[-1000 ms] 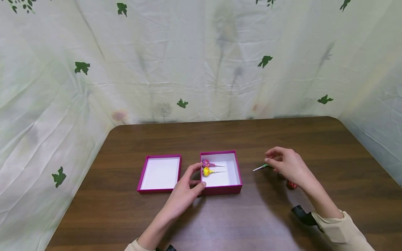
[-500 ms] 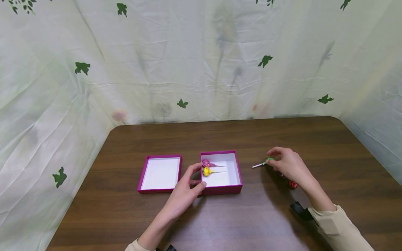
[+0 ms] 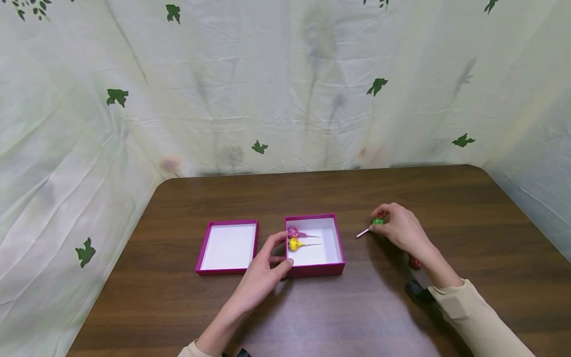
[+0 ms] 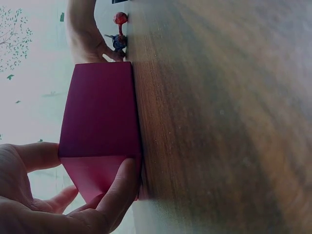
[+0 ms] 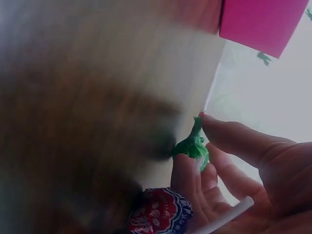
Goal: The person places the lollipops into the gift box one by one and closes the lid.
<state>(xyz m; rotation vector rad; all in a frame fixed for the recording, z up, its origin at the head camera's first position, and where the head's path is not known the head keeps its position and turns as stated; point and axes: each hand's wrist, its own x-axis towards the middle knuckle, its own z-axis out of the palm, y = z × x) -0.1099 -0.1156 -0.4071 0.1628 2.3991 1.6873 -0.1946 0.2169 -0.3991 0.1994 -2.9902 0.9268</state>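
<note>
My right hand [image 3: 403, 229] pinches a green-wrapped lollipop [image 3: 378, 221] by its head, to the right of the magenta box [image 3: 317, 270]. Its white stick points left toward the box. At the box's left side, my left hand [image 3: 260, 275] holds the wall, thumb at the front corner and a finger at the rim. Inside the white interior lie a pink lollipop [image 3: 294, 232] and a yellow lollipop [image 3: 294, 244], sticks to the right. In the right wrist view, a red and blue wrapped lollipop [image 5: 161, 212] lies under the right hand's fingers.
A matching magenta lid [image 3: 226, 248], white inside, lies left of the box. A red lollipop [image 3: 415, 263] sits partly hidden by the right wrist; in the left wrist view a dark blue lollipop [image 4: 118, 43] lies near it. A pale curtain [image 3: 276, 89] stands behind the brown table [image 3: 250, 198].
My right hand has lifted slightly and shifted left with the green lollipop, whose head now shows more between the fingers. My left hand and the box have stayed in place.
</note>
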